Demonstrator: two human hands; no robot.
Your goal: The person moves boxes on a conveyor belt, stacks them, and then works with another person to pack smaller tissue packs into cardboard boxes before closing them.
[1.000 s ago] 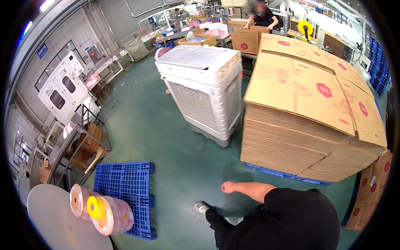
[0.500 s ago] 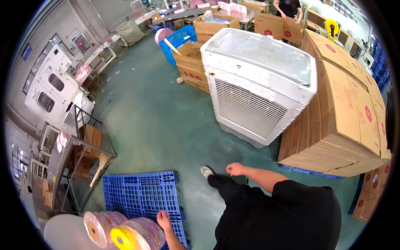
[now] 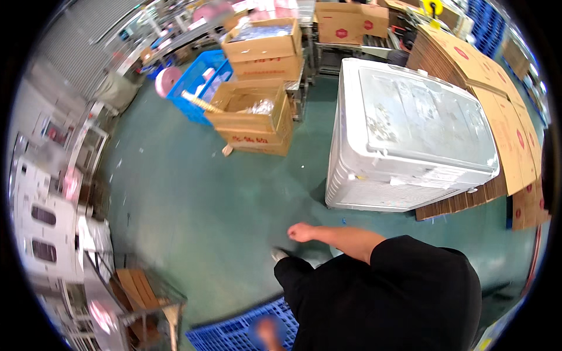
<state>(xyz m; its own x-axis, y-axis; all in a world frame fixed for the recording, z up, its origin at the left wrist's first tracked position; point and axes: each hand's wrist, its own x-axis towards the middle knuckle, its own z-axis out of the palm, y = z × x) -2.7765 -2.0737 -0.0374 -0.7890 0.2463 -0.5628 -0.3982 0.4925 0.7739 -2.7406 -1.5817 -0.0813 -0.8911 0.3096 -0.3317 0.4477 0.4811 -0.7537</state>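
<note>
While right hand (image 3: 301, 232) hangs empty, white cooler (image 3: 410, 134) stands near; blue pallet (image 3: 234, 333) below

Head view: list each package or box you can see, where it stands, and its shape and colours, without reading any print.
Open brown carton: on the green floor, upper centre, red marks on its side.
Filled brown carton: behind it, raised higher.
Closed carton: top centre, red round marks.
Flat cardboard stack: right, brown with red marks.

Green workshop floor (image 3: 193, 199), stacked cardboard boxes (image 3: 257, 111) (some open), white machine (image 3: 410, 134).
</note>
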